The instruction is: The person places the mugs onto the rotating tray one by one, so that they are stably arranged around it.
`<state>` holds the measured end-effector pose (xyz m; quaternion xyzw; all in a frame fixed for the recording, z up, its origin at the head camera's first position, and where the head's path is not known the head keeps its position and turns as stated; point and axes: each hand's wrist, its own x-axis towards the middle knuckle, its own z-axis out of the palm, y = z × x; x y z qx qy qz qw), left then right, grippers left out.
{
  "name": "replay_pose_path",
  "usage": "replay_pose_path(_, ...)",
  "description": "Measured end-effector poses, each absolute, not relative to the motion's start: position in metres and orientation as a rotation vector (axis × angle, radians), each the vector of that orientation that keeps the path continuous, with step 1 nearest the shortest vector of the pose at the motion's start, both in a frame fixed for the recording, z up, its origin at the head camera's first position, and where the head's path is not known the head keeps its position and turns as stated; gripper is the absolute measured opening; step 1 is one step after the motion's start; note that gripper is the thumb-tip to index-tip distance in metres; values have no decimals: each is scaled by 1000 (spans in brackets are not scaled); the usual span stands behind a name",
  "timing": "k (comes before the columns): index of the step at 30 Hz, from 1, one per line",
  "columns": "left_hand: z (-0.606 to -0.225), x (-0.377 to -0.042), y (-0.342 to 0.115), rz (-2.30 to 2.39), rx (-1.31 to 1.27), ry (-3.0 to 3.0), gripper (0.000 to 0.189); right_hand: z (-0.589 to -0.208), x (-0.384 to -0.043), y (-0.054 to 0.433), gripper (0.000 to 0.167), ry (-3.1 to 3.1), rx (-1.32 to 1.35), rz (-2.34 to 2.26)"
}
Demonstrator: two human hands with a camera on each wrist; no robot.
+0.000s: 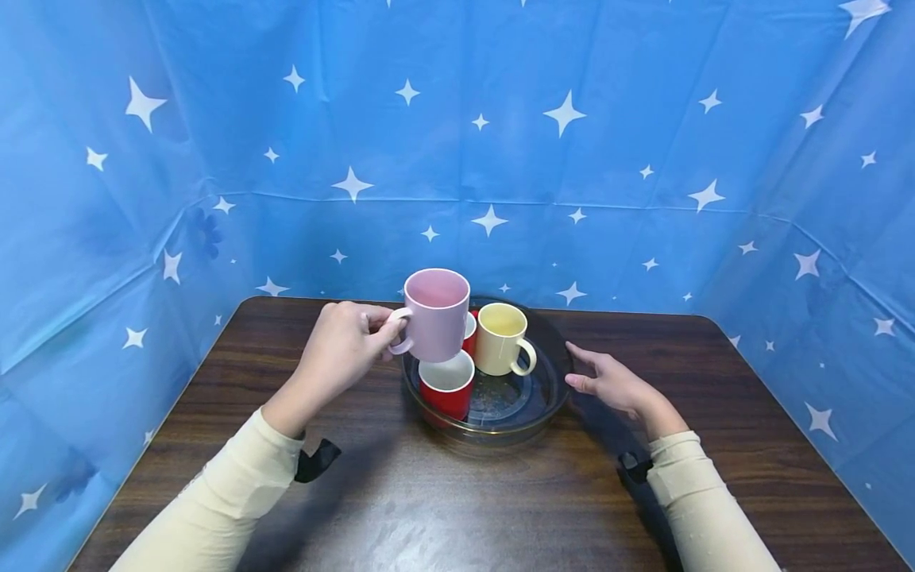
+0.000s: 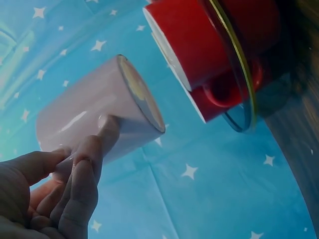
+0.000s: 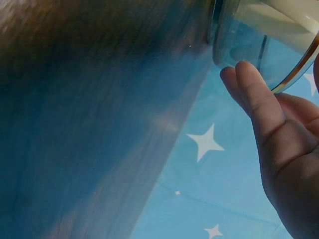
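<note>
My left hand (image 1: 346, 338) pinches the handle of a pink mug (image 1: 438, 318), which hangs upright above the left side of a clear glass bowl (image 1: 493, 435). In the left wrist view the pink mug (image 2: 94, 107) shows its pale underside, apart from the red mugs. Inside the bowl stand a red mug (image 1: 449, 397) with a white interior, a yellow mug (image 1: 495, 353) with its handle to the right, and more red (image 1: 469, 343) behind the pink mug, mostly hidden. At the bowl's right rim is my right hand (image 1: 615, 385), fingers extended along the glass wall (image 3: 249, 47).
The bowl stands on a dark wood table (image 1: 343, 500), toward its back edge. A blue curtain with white stars (image 1: 457, 159) surrounds the table at the back and both sides. Black straps (image 1: 317, 461) hang at both wrists by the cream sleeves.
</note>
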<state>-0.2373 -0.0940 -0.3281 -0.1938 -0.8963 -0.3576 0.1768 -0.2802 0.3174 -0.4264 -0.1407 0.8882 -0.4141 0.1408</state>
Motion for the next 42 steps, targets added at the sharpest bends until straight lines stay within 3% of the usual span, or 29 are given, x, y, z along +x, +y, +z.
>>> replay_pose_path(42, -333, -246, -17, -1082, -697, -2584, 18, -428, -283, 318, 68, 2560, -393, -1202)
